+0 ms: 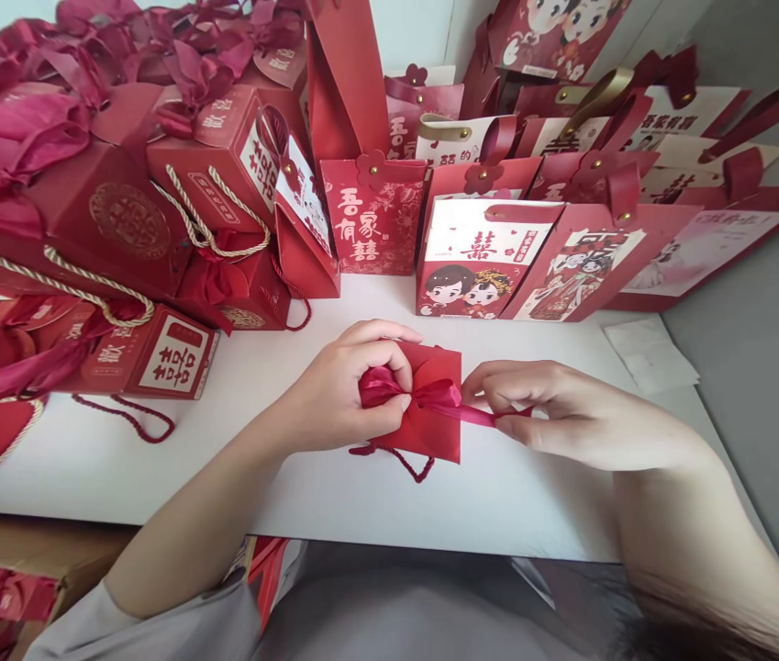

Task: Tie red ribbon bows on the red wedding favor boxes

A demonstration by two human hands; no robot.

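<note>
A small red gift box stands on the white table in front of me, with a dark red cord handle hanging at its near side. A shiny crimson ribbon bow lies across its top. My left hand is closed, thumb and forefinger pinching the bow near its knot and left loop. To the right of the box, my right hand is closed on a ribbon tail, which runs taut from the knot. The ribbon's end is partly hidden by the fingers.
Red gift boxes with ribbon bows are stacked at the left. Printed red and white gift bags stand in rows at the back. A folded white tissue lies at the right. A cardboard carton sits below the table's left front edge.
</note>
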